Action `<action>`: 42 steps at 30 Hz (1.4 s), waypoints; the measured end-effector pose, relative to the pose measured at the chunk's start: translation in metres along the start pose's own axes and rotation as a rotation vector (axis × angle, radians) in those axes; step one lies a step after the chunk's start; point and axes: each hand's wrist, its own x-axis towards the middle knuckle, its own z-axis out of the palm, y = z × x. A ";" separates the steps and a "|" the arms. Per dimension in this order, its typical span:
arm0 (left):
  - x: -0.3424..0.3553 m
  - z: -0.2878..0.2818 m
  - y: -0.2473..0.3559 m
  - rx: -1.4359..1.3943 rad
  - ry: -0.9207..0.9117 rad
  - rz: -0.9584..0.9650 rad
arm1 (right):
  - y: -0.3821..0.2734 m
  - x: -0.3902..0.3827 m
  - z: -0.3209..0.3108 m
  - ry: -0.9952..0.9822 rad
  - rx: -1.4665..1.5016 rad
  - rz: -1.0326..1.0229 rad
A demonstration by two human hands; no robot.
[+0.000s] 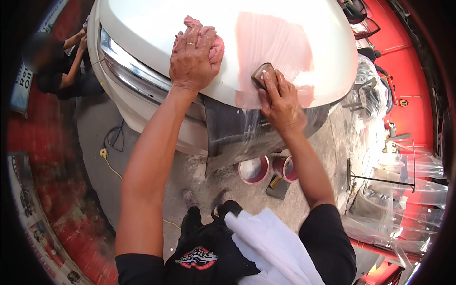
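My left hand [192, 61] presses a wet, bunched pink cloth [217, 50] onto the white car hood [147, 28], fingers curled over it. To its right, a pale pink patch [270, 40] with wet streaks covers part of the hood. My right hand [283, 102] grips a dark, rounded sanding block [261, 76] that lies against the lower part of this patch. A ring circles one finger of my left hand. Below the hood's edge hangs a dark sheet [228, 128], wet and streaked with whitish runs.
Two pink-rimmed buckets [254, 169] stand on the floor below the car's front, beside a small dark box-like object [278, 186]. A yellow cable [110, 164] crosses the floor at left. Another person [69, 66] crouches at far left. Plastic-wrapped parts [370, 90] line the right.
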 end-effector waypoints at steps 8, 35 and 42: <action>0.010 0.011 0.016 -0.065 0.031 -0.017 | 0.097 0.129 0.006 0.030 -0.026 0.367; -0.005 0.000 0.010 -0.057 -0.064 -0.015 | 0.070 0.067 0.005 0.091 0.111 0.286; -0.001 -0.006 0.009 -0.016 -0.053 0.008 | 0.057 0.050 -0.020 0.122 0.116 0.245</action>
